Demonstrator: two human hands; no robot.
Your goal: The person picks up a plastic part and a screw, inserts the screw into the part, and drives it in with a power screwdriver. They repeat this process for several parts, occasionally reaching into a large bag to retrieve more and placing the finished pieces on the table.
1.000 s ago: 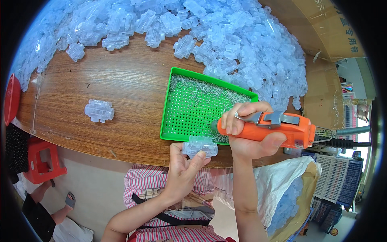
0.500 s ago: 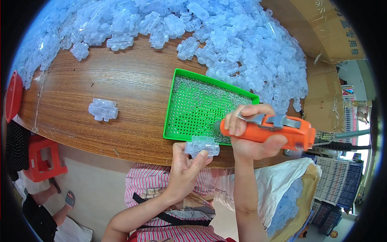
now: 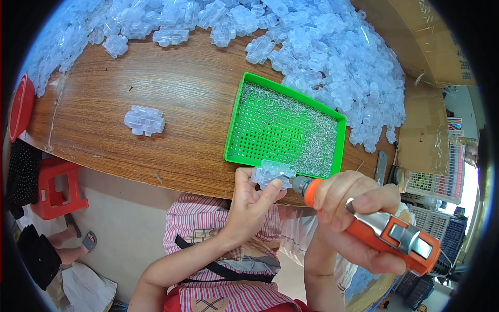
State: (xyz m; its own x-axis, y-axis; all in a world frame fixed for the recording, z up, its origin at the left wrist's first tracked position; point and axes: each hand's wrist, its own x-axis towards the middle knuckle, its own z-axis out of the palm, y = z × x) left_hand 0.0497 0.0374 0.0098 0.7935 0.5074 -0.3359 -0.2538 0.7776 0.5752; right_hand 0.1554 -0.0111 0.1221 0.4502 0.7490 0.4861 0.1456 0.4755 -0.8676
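Head view: the left hand point(image 3: 248, 203) pinches a clear plastic part point(image 3: 269, 173) by the near edge of the counter point(image 3: 192, 145), seemingly steadying it for the orange power screwdriver point(image 3: 373, 229), whose tip stands at its right end. The fingers of the right hand point(image 3: 354, 196) wrap the tool's body, likely for control; the green tray point(image 3: 265, 138) of small screws point(image 3: 322, 143) lies just beyond, probably for short reaches.

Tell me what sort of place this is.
Probably a small assembly workshop: a heap of clear plastic parts covers much of the wooden table, a green tray holds many small metal pieces, and there's an orange power driver.
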